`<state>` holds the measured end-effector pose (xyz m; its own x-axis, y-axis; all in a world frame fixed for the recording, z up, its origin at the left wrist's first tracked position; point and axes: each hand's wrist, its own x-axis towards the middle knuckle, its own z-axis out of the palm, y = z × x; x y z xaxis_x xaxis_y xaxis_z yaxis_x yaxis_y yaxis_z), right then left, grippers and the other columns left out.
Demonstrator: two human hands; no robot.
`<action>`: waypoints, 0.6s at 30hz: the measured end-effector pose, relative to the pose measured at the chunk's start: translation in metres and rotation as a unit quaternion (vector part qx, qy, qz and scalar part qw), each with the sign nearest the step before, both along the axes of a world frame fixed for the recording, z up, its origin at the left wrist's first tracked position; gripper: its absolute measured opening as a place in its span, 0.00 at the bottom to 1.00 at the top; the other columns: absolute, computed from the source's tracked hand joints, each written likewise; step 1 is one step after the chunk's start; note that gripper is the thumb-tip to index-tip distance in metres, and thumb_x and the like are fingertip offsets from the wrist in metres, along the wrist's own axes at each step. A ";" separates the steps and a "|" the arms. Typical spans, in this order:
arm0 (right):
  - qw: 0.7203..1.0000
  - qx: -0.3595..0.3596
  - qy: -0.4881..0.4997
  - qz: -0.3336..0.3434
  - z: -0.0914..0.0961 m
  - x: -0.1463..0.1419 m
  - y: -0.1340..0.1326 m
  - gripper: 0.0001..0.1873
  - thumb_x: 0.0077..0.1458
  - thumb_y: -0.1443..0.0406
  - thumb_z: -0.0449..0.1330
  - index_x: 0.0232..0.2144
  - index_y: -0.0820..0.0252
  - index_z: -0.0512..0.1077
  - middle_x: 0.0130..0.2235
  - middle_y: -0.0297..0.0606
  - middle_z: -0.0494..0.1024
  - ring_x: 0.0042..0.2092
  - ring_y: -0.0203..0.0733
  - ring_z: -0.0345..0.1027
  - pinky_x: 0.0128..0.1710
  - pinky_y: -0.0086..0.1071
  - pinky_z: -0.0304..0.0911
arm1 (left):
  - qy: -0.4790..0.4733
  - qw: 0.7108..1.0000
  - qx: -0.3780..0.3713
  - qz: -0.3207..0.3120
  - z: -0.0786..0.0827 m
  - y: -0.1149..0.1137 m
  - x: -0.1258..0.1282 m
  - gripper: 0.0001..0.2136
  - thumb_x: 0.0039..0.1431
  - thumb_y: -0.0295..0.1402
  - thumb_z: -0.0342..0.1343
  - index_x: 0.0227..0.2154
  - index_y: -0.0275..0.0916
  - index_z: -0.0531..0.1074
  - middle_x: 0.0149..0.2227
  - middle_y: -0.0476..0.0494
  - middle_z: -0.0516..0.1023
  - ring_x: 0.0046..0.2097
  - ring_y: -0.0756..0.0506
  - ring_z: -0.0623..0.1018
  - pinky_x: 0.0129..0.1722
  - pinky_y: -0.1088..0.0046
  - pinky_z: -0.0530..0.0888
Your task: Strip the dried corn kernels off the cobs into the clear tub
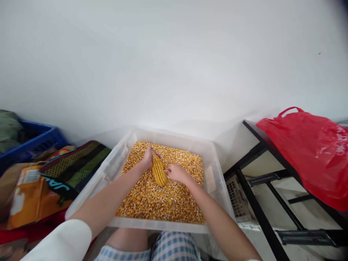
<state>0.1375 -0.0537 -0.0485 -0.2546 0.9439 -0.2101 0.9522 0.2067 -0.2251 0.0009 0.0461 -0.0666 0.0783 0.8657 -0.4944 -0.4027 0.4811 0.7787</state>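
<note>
While the left hand grips the tip of a corn cob, kernels still on, and the right hand touches its side, grip unclear, the cob lies over loose maize kernels in a clear plastic bin.

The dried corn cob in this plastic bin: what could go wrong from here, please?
The dried corn cob seems held only near its top by the left hand, with the right hand against its side, so it could slip and drop into the loose corn kernels. The clear plastic bin sits just above the checked shorts; if it rests on the lap, a shift might tip it and spill kernels.
</note>
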 end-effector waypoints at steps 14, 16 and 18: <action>0.999 -0.013 -0.047 0.024 0.019 -0.002 -0.006 0.14 0.52 0.65 0.50 0.33 0.61 0.75 0.36 0.45 0.77 0.36 0.39 0.70 0.33 0.26 0.57 | 0.022 0.998 0.047 -0.031 0.011 -0.011 0.015 0.11 0.48 0.40 0.42 0.19 0.40 0.61 0.13 0.43 0.67 0.19 0.43 0.70 0.18 0.70 0.66; 0.998 -0.011 -0.054 0.017 0.022 -0.005 -0.008 0.14 0.51 0.65 0.51 0.35 0.61 0.75 0.36 0.47 0.77 0.37 0.42 0.71 0.33 0.28 0.58 | 0.027 0.997 0.057 -0.035 0.012 -0.013 0.020 0.11 0.48 0.39 0.42 0.19 0.39 0.62 0.13 0.44 0.67 0.18 0.44 0.70 0.17 0.71 0.65; 0.998 -0.008 -0.055 0.011 0.021 -0.007 -0.009 0.15 0.51 0.63 0.51 0.36 0.62 0.75 0.36 0.49 0.76 0.37 0.45 0.71 0.33 0.29 0.59 | 0.028 0.997 0.063 -0.041 0.013 -0.014 0.023 0.11 0.48 0.39 0.43 0.19 0.39 0.62 0.13 0.44 0.67 0.17 0.44 0.69 0.16 0.71 0.64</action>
<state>0.1309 -0.0626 -0.0270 -0.2496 0.9349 -0.2523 0.9667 0.2252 -0.1217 0.0240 0.0320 -0.0539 0.1272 0.9129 -0.3878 -0.3206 0.4078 0.8549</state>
